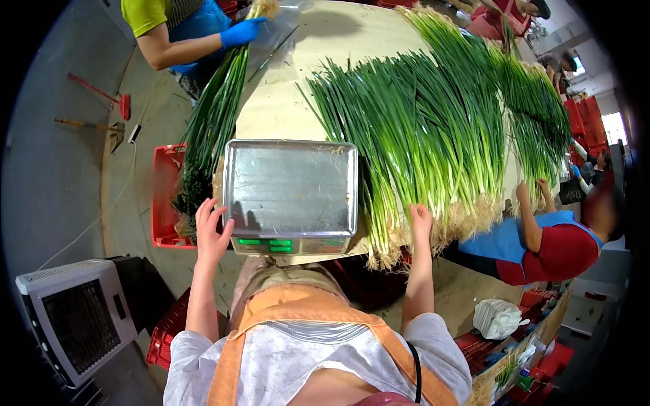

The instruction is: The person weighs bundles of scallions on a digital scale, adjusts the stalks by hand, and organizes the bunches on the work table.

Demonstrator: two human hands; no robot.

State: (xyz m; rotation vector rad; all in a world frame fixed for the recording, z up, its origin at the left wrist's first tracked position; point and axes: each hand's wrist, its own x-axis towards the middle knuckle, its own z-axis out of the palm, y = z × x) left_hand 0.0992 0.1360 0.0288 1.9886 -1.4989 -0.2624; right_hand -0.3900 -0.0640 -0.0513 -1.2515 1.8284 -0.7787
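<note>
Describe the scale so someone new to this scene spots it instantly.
Find the pale table with green onions laid across it. At its near edge, between the left hand and the right hand, sits the scale. Unlike the leafy onions beside it, it has a flat, shiny, rectangular metal tray and lit green displays along its near side.

A workshop for sorting and weighing fresh produce, recognisable by the broad table (271,111) spread with rows of green onions (420,122) and the metal-topped scale (291,186) at its edge. Co-workers (152,17) in aprons or gloves stand around it. Red plastic crates (159,227), a bulky air cooler (78,321) and long-handled floor tools (124,107) occupy the plain floor (149,108).
</note>
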